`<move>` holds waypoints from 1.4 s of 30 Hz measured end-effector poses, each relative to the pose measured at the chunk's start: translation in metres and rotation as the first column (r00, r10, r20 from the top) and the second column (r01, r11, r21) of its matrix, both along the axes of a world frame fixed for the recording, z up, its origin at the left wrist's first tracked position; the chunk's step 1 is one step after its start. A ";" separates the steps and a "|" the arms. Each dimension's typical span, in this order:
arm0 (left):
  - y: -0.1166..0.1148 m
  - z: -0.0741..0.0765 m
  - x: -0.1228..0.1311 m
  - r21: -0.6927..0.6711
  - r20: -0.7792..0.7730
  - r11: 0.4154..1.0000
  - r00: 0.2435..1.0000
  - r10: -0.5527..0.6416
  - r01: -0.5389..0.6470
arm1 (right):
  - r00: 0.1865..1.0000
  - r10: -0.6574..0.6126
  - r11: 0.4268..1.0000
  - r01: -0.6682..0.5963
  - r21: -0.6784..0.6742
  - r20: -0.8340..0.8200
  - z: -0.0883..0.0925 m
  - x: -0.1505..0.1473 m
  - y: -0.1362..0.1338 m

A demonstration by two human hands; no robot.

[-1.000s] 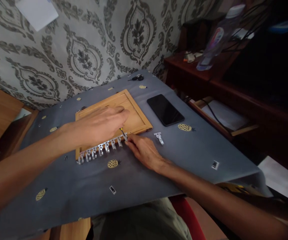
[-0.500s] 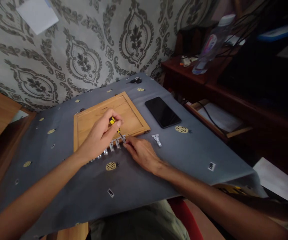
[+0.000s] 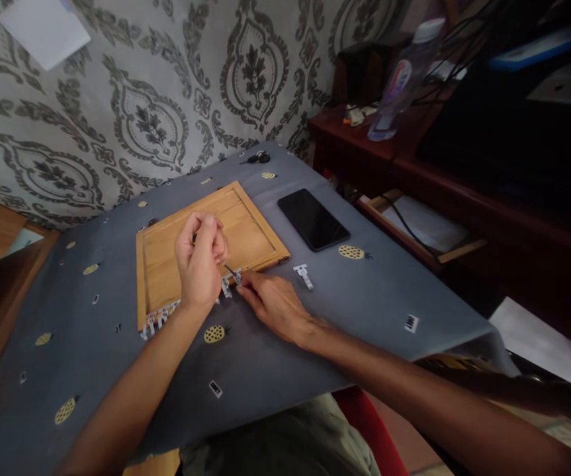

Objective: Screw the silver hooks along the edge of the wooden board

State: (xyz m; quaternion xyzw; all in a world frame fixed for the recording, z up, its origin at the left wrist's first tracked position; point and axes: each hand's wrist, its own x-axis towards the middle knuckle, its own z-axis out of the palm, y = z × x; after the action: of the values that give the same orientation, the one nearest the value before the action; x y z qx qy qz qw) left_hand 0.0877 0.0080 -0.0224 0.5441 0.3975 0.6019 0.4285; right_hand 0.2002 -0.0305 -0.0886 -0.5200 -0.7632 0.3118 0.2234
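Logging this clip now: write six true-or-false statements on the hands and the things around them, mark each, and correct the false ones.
1. The left hand grips a screwdriver. True.
2. The right hand pinches a metal clip at the near edge of the wooden board. True.
3. The left hand holds the wooden board in the air. False: it lies on the tablecloth.
4. The black phone lies right of the wooden board. True.
5. The right hand touches the black phone. False: they are apart.
6. Every clip touches the wooden board. False: a loose clip lies apart from it.

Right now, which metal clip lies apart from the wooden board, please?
The clip between the right hand and the phone; the other visible clips line the near edge of the board.
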 end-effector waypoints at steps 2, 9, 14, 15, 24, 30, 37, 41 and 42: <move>0.002 0.000 -0.001 -0.007 0.002 0.999 0.999 -0.047 0.047 | 1.000 0.001 1.000 -0.001 -0.002 0.006 0.001 0.000 0.000; -0.008 0.004 -0.011 -0.013 -0.170 0.998 0.983 -0.064 0.063 | 1.000 -0.009 1.000 0.009 -0.015 -0.012 -0.002 0.000 0.001; -0.015 0.006 -0.010 0.011 -0.142 1.000 0.990 -0.021 0.023 | 0.999 -0.005 1.000 0.005 0.008 -0.037 -0.005 -0.001 0.000; -0.015 0.005 -0.008 0.004 -0.099 1.000 0.995 -0.023 0.023 | 0.999 -0.006 1.000 0.006 0.015 -0.043 -0.005 -0.001 0.000; 0.001 0.001 0.000 -0.002 0.125 0.985 0.977 -0.171 0.173 | 1.000 -0.006 1.000 0.006 0.014 -0.027 -0.007 -0.001 0.001; 0.003 0.003 -0.015 -0.011 0.043 0.942 0.942 -0.334 0.335 | 0.998 -0.009 0.999 0.012 0.045 -0.061 -0.011 -0.001 0.001; -0.006 0.003 -0.014 0.061 -0.127 0.995 0.989 -0.069 0.078 | 0.998 0.000 0.999 0.003 0.049 -0.068 -0.013 -0.002 0.002; -0.007 0.003 -0.003 0.021 0.029 0.995 0.994 -0.102 0.101 | 0.998 -0.006 0.999 0.009 0.045 -0.056 -0.012 -0.002 0.001; -0.005 0.003 -0.001 0.017 0.059 0.994 0.992 -0.108 0.107 | 0.998 -0.007 0.999 0.010 0.043 -0.056 -0.011 -0.002 0.001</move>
State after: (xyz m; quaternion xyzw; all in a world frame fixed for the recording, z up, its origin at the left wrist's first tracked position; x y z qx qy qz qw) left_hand 0.0862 0.0027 -0.0192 0.5495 0.3505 0.5967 0.4681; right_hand 0.1981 -0.0293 -0.1001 -0.5094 -0.7610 0.3087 0.2571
